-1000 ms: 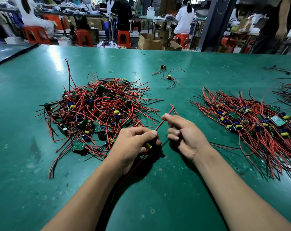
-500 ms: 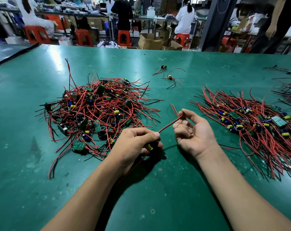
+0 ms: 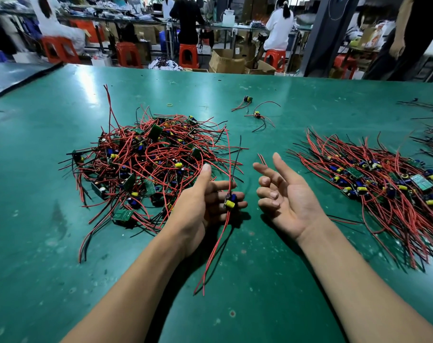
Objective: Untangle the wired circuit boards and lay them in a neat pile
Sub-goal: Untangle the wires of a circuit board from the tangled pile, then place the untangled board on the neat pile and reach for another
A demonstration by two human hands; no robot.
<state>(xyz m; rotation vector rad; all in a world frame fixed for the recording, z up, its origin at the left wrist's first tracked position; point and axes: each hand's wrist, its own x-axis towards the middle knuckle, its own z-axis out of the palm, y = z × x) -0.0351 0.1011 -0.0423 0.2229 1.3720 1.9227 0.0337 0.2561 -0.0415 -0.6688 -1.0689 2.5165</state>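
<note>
- L hand (image 3: 205, 204): centre-front, palm turned up over glossy green worktop (image 3: 260, 280). Grip spread, fingers (image 3: 219, 185) straight, thumb stuck up, pinching nothing.
- Small green circuit board (image 3: 229, 201) w/ yellow + blue cylinder capacitors lies across L fingers. Its red wires hang off the hand down toward worktop; a black + a red lead stick up past the fingers.
- R hand (image 3: 288, 194): palm up, just beside L hand, not touching it. Grip spread, fingers loosely curled, holding nothing. Two red wire tips show just behind its index fingertip; can't tell if touching.
- Tangled heap of red/black-wired circuit boards (image 3: 148, 164): on worktop, left of L hand, wires going every way. L hand sits at its near-right edge.
- Neat pile of wired boards (image 3: 373, 186): on worktop right of R hand, wires roughly parallel, boards in a band across the middle.
- Two loose wired boards (image 3: 257, 115): far side of worktop, apart from both piles.
- Small yellow rubber band (image 3: 170, 104): flat on worktop just beyond heap.
- Bkgd: orange plastic stools (image 3: 188, 55), brown cardboard boxes (image 3: 226, 61), people at benches.
</note>
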